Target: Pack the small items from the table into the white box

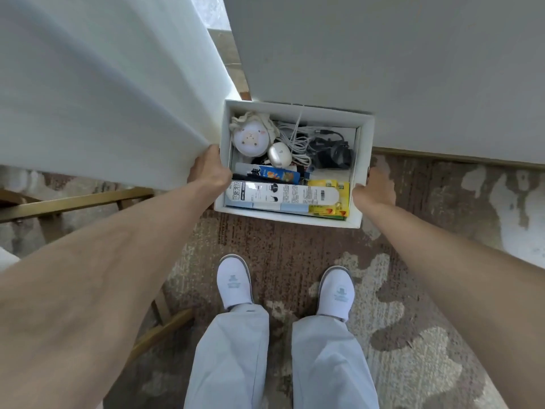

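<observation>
As my left hand point(209, 169) and right hand point(374, 187) clamped its ends, the white cardboard box point(283, 217) lay crosswise between.

patterned rug point(413, 290) w/ white slippers point(235, 283), grey trousers point(230, 364), gold frame point(73, 199).

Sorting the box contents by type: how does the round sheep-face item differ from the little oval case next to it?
The sheep-face item is larger and round; the oval case is smaller and egg-shaped. The sheep-face item carries a cartoon face; the oval case is nearly plain. Both are whitish and lie in the white box.
</observation>
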Tool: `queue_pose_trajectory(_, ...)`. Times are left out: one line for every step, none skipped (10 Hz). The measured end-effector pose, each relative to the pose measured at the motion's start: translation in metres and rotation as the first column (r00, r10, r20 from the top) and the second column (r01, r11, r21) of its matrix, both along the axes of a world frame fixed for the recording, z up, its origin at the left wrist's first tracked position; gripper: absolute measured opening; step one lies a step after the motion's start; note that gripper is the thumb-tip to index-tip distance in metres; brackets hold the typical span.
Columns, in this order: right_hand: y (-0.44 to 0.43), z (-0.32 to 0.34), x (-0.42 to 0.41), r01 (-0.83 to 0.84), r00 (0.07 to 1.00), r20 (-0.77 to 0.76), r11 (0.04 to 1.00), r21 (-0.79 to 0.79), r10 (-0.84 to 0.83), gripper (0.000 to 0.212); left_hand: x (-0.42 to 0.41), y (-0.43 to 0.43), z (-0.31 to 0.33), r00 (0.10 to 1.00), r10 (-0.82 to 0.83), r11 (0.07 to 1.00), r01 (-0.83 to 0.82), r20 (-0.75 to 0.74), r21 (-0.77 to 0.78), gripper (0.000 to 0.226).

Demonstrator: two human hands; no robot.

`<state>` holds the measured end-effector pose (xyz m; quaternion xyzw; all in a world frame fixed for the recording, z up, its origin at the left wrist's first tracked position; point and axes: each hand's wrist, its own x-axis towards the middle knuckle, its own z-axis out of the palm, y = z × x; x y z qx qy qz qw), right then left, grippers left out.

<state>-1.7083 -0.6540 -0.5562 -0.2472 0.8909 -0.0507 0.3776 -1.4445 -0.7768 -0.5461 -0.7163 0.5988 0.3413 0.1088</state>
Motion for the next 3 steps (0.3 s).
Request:
queue_pose_trajectory(0.0,0.017,0.002,0.011,0.998,0.054,1.0,0.01,-0.012,0.051,0.002,0.015,0.019,0.997,0.009,0.997,-0.003,-0.078,0.072,0.054)
queue_pose_trajectory(0.019,0.054,0.01,-0.078,0.995,0.062,0.995,0.065,0.074,0.035,0.006,0.043,0.05,0.999,0.004,0.989,0.002,-0.04,0.15,0.06)
queue_pose_trajectory(0.048,0.09,0.019,-0.125,0.988,0.101,0.988,0.089,0.116,0.022,0.008,0.076,0.084,0.992,-0.081,0.969,0.102,-0.101,0.226,0.059)
